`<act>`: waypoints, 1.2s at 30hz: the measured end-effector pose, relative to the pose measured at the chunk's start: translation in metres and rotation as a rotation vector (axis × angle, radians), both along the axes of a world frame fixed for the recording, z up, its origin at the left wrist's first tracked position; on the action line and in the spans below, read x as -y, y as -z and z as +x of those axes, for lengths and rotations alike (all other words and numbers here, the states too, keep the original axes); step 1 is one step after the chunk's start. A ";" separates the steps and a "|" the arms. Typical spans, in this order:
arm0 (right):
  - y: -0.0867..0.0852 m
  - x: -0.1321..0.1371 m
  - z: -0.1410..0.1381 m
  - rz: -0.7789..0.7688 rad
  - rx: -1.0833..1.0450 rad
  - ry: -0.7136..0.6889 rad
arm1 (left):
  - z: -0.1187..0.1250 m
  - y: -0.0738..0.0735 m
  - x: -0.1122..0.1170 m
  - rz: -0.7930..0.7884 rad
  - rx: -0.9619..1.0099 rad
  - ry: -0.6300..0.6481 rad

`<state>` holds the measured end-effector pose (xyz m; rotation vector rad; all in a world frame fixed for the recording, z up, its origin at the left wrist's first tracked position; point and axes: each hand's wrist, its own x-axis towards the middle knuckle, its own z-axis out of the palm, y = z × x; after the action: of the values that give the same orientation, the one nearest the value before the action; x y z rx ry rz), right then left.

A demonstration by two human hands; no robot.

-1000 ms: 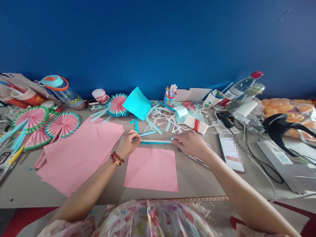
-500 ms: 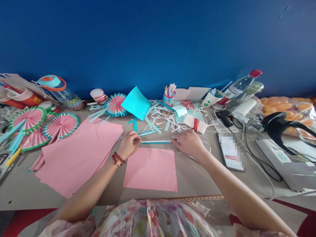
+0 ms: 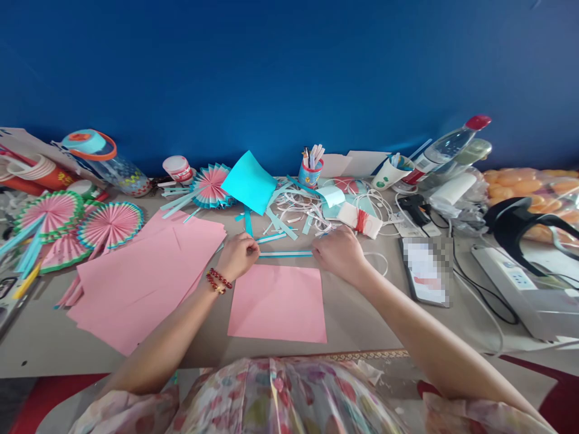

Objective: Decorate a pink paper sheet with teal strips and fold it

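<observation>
A thin blue paper strip [image 3: 286,254] lies stretched just beyond the far edge of a pink paper square [image 3: 277,302]. My left hand [image 3: 237,255], with a red bead bracelet at the wrist, pinches the strip's left end. Its right end is held by my right hand [image 3: 335,254]. The strip runs level between the two hands, close above the table [image 3: 362,319].
A stack of pink sheets [image 3: 140,274] lies to the left, with pink pleated fans [image 3: 108,224] behind it. Blue and white paper scraps [image 3: 294,214], a turquoise sheet [image 3: 249,181], a pen cup [image 3: 310,171], a phone [image 3: 424,272], bottles [image 3: 446,150] and a power strip [image 3: 520,289] crowd the back and right.
Both hands and the strip have shifted slightly away from me, toward the scraps. The grip on both ends is the same.
</observation>
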<state>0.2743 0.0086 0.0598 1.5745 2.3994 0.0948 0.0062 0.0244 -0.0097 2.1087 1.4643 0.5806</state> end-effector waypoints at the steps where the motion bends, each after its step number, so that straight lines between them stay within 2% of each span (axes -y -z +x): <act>1: 0.000 0.000 -0.001 -0.007 0.007 -0.003 | 0.000 0.000 -0.001 0.000 -0.007 0.003; 24: 0.002 -0.002 -0.005 -0.038 0.036 0.009 | 0.004 -0.004 0.002 0.053 -0.150 0.014; 36: 0.004 -0.004 -0.006 -0.075 0.063 0.044 | 0.010 -0.012 0.007 0.075 -0.291 0.000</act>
<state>0.2682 0.0125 0.0560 1.5668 2.2919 0.0446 0.0163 0.0177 0.0026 2.3283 1.6186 0.3420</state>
